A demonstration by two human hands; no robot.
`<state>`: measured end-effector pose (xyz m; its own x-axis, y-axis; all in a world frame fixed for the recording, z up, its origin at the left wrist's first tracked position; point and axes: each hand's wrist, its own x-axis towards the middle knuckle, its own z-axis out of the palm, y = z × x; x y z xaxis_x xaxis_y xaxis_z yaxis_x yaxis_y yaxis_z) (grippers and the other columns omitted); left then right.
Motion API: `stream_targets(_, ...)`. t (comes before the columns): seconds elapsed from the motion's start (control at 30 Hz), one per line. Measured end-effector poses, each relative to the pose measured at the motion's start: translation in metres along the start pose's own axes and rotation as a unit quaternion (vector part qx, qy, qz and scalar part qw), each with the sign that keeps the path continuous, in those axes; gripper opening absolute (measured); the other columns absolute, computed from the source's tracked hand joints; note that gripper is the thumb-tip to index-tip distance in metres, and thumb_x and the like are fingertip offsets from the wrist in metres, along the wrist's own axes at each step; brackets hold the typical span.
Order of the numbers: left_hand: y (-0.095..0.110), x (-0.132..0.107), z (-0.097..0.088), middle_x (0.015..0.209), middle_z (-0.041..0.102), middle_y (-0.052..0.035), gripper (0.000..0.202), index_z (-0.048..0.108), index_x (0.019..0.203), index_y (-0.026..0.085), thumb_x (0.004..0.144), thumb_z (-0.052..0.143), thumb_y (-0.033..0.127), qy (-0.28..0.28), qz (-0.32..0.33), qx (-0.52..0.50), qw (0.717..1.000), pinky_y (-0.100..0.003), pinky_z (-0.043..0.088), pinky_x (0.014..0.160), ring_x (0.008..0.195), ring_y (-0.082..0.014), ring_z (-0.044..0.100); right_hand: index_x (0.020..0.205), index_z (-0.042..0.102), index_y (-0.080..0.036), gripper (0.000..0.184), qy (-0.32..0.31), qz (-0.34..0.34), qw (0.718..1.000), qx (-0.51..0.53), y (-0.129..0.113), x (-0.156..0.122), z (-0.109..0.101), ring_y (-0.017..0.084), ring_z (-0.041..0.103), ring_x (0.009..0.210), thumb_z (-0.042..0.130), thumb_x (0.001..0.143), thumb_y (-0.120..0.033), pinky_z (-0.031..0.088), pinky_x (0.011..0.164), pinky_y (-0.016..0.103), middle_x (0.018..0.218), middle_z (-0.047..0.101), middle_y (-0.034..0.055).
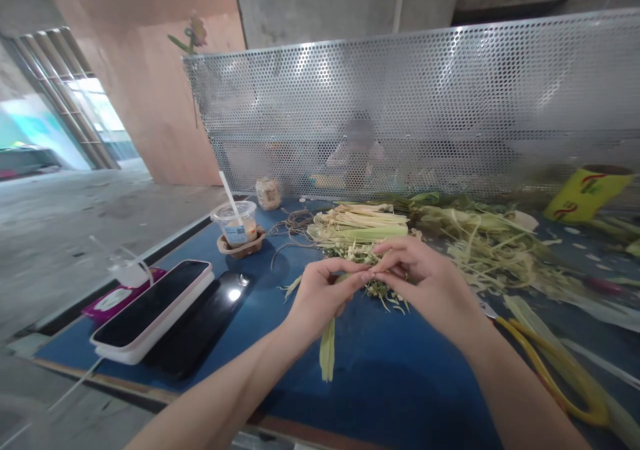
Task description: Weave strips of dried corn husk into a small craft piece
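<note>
Together, both hands pinch a green stalk.

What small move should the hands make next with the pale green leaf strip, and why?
Probably draw the left hand and right hand apart to split the pale green leaf strip: both pinch its upper end, the rest hanging down over the blue table.

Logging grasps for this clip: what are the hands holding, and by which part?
A pale green leaf strip, pinched at its upper end by the left hand and right hand; the rest trails below the left hand.
</note>
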<state>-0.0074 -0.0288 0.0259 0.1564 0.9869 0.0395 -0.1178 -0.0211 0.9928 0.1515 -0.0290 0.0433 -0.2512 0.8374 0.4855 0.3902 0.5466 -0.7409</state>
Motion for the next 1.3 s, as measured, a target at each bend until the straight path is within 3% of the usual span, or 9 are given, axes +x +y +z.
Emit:
stream_targets(0.17, -0.002, -0.001, -0.001, 0.046, 0.044, 0.0057, 0.018, 0.065, 0.067, 0.015, 0.063, 0.07, 0.031, 0.001, 0.062, 0.028, 0.998, -0.017, 0.019, 0.032, 0.032, -0.0009, 0.028, 0.091, 0.056, -0.02, 0.018, -0.035, 0.058, 0.994, 0.084, -0.007, 0.001, -0.008, 0.016, 0.064, 0.07, 0.06, 0.074, -0.02, 0.052, 0.065, 0.029, 0.072, 0.068, 0.0019)
stream_targets(0.4, 0.006, -0.005, -0.001, 0.063, 0.059, -0.0011, 0.004, 0.068, 0.066, 0.017, 0.065, 0.067, 0.021, 0.029, 0.217, 0.145, 0.965, -0.02, 0.04, 0.052, 0.057, -0.0087, 0.051, 0.085, 0.058, -0.021, 0.016, -0.044, 0.067, 0.989, 0.124, -0.006, 0.002, -0.011, 0.015, 0.065, 0.07, 0.064, 0.071, -0.025, 0.052, 0.063, 0.026, 0.072, 0.068, 0.0005)
stream_targets(0.7, 0.003, -0.007, -0.002, 0.065, 0.06, -0.0025, 0.004, 0.068, 0.07, 0.016, 0.069, 0.065, 0.017, 0.043, 0.31, 0.231, 0.921, -0.021, 0.044, 0.057, 0.061, -0.0106, 0.054, 0.088, 0.057, -0.02, 0.02, -0.047, 0.076, 0.987, 0.13, -0.008, 0.001, -0.007, 0.014, 0.064, 0.068, 0.065, 0.071, -0.026, 0.051, 0.062, 0.025, 0.069, 0.066, 0.0)
stream_targets(0.8, 0.002, -0.005, -0.003, 0.065, 0.06, -0.0028, 0.005, 0.068, 0.072, 0.016, 0.07, 0.064, 0.019, 0.038, 0.321, 0.253, 0.912, -0.021, 0.045, 0.057, 0.061, -0.0107, 0.054, 0.088, 0.056, -0.021, 0.017, -0.036, 0.05, 0.995, 0.083, -0.008, -0.001, -0.007, 0.015, 0.062, 0.069, 0.062, 0.072, -0.025, 0.051, 0.063, 0.026, 0.072, 0.064, 0.0006)
stream_targets(0.93, 0.003, -0.004, -0.004, 0.069, 0.061, -0.0032, 0.008, 0.068, 0.076, 0.017, 0.072, 0.062, 0.021, 0.023, 0.298, 0.273, 0.914, -0.021, 0.045, 0.058, 0.063, -0.0112, 0.055, 0.08, 0.056, -0.022, 0.005, -0.012, 0.008, 0.998, -0.066, -0.012, -0.002, -0.006, 0.012, 0.057, 0.061, 0.056, 0.076, -0.019, 0.046, 0.053, 0.023, 0.069, 0.059, -0.0006)
stream_targets(1.1, 0.004, -0.006, -0.004, 0.074, 0.064, -0.0039, 0.013, 0.068, 0.079, 0.016, 0.071, 0.057, 0.013, 0.036, 0.28, 0.295, 0.913, -0.022, 0.046, 0.064, 0.068, -0.0121, 0.058, 0.079, 0.053, -0.024, 0.009, 0.031, -0.061, 0.986, -0.152, -0.014, -0.003, -0.003, 0.01, 0.052, 0.057, 0.054, 0.077, -0.015, 0.042, 0.05, 0.018, 0.067, 0.056, -0.0026)
stream_targets(1.3, 0.002, -0.005, -0.004, 0.071, 0.062, -0.0022, 0.012, 0.065, 0.076, 0.016, 0.071, 0.055, 0.011, 0.059, 0.315, 0.308, 0.896, -0.021, 0.045, 0.064, 0.067, -0.0113, 0.057, 0.077, 0.051, -0.023, 0.01, 0.071, -0.167, 0.951, -0.252, -0.009, -0.006, 0.005, 0.011, 0.052, 0.06, 0.051, 0.079, -0.012, 0.04, 0.054, 0.021, 0.068, 0.055, -0.0023)
